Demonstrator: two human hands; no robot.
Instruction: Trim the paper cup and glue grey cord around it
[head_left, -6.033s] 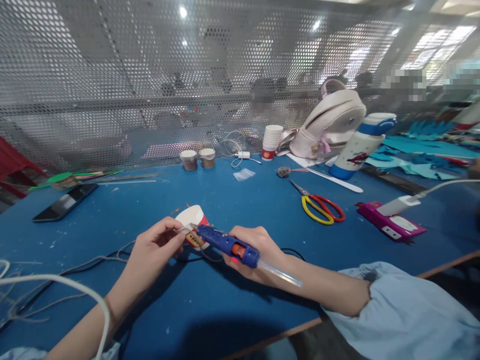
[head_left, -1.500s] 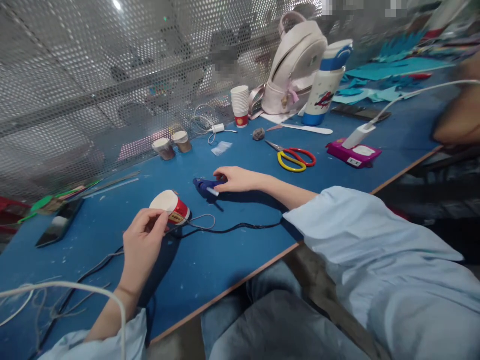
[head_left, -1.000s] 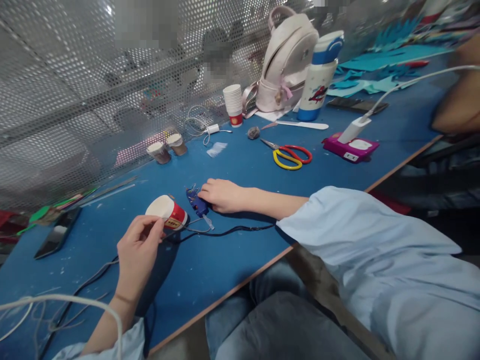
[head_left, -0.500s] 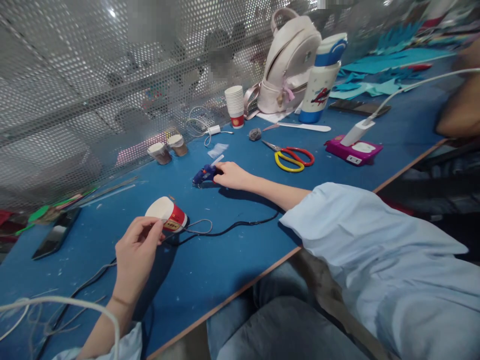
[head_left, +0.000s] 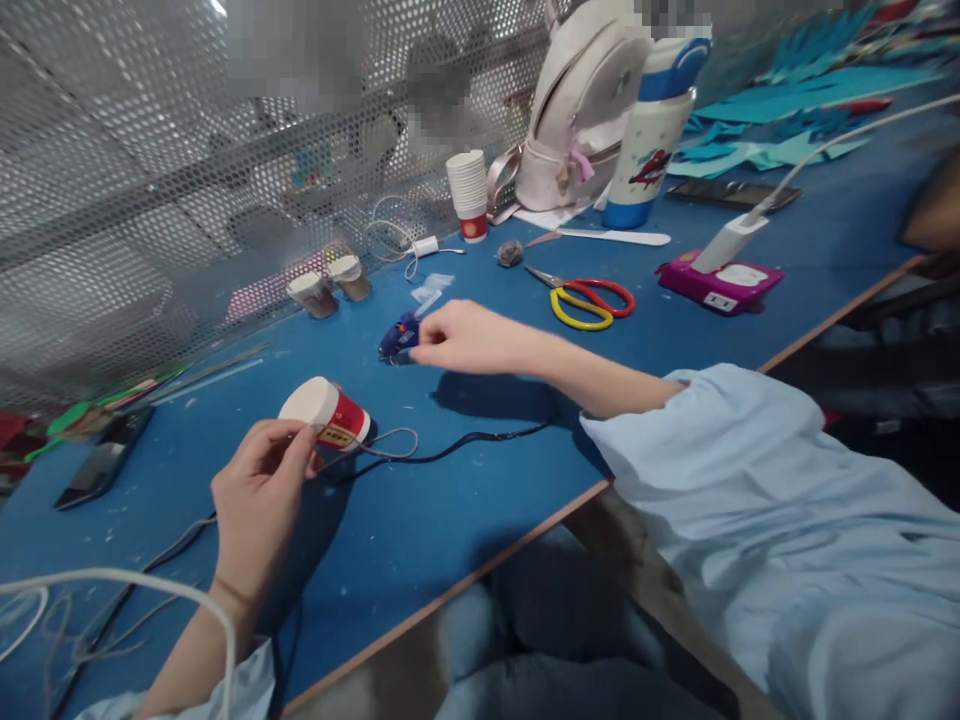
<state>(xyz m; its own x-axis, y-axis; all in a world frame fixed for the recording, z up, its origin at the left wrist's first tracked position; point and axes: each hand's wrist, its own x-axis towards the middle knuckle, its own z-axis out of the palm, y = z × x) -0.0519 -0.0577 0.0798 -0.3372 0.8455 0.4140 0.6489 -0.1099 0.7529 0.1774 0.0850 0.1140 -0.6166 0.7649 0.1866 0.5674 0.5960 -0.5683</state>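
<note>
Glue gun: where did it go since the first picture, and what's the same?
The glue gun moved from the cup to farther across the table. The right hand gripped it before; now it's beside it, grip unclear. The left hand still pinches the string by the cup. The scissors stayed.

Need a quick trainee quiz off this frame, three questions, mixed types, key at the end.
1. True or false: in the picture, the stack of paper cups stands left of the backpack.
2. Which is nearest the right hand?
A) water bottle
B) blue glue gun
C) scissors
3. Fill in: the hand nearest the red-banded cup is the ____ hand.

Key
1. True.
2. B, the blue glue gun.
3. Left; the left hand has its fingertips by that cup.
</note>
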